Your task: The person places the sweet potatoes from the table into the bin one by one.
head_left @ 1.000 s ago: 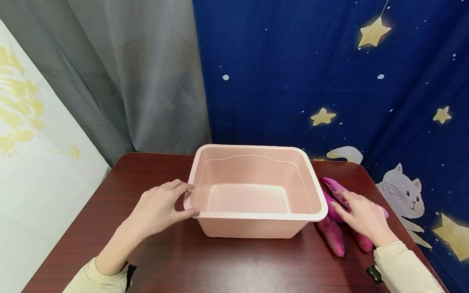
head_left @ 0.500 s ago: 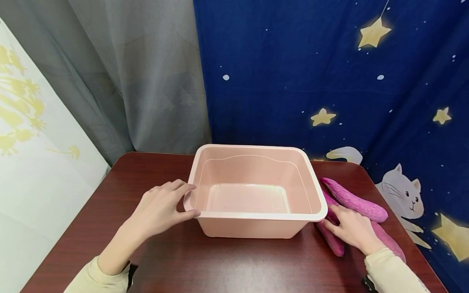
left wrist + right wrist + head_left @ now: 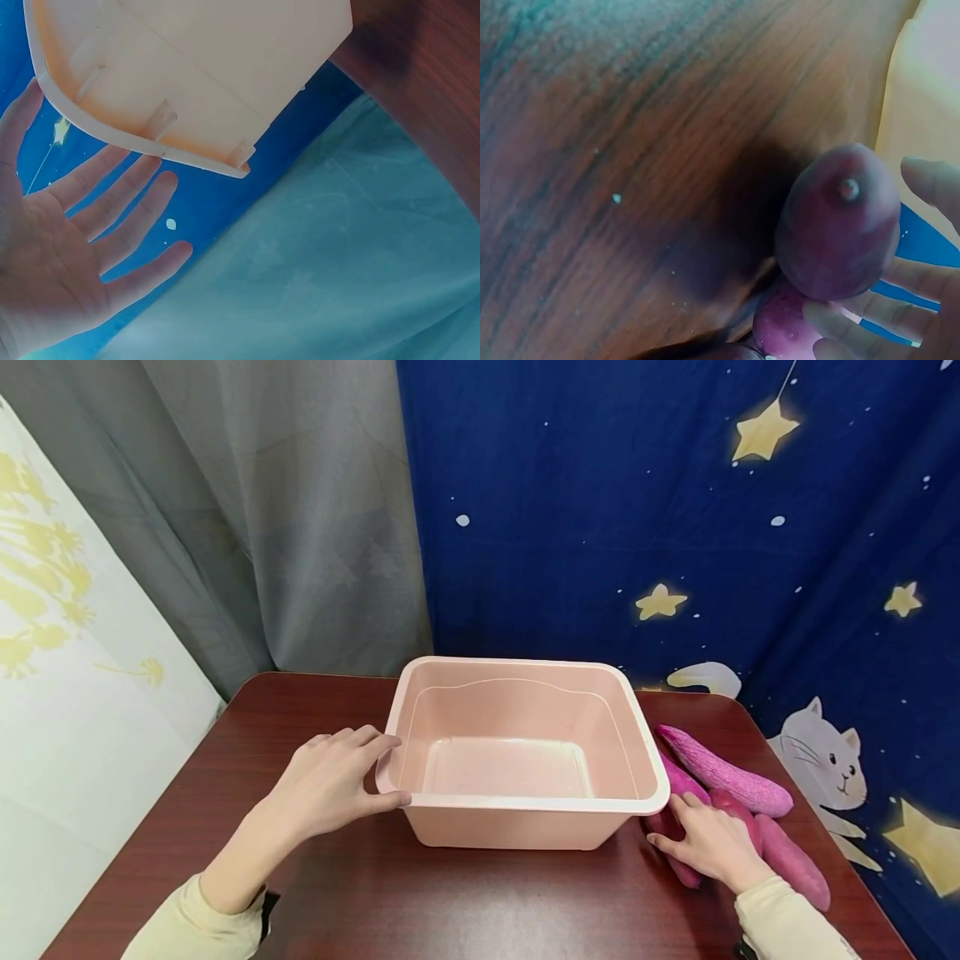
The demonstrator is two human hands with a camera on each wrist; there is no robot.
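Right hand (image 3: 708, 839) first: it's over a purple vegetable (image 3: 836, 225), fingers spread along it, and the wrist view shows the thumb standing off the skin, so no pinch here. That vegetable lies on the table (image 3: 480, 902), just beside the basin, one end pointing back at the wrist. Around the hand, a dark red vegetable (image 3: 737, 810), a plump pink vegetable (image 3: 795, 864) and a long rough vegetable (image 3: 727, 772) crowd together.

Over to the left hand (image 3: 326, 789): fingers fanned wide, tips touching the corner of the pink basin (image 3: 525, 803), not wrapped round its rim. Behind hangs the starry curtain (image 3: 600, 527).

The danger, I'd say: round, smooth skins and a loose thumb could let one roll, nudging its neighbours towards the table's edge; a knock on the basin might slide it, with only fingertips there.

Against half a second ago, the right hand sits slightly nearer the person, and the dark red vegetable now shows beside it. Left hand and basin look unchanged.
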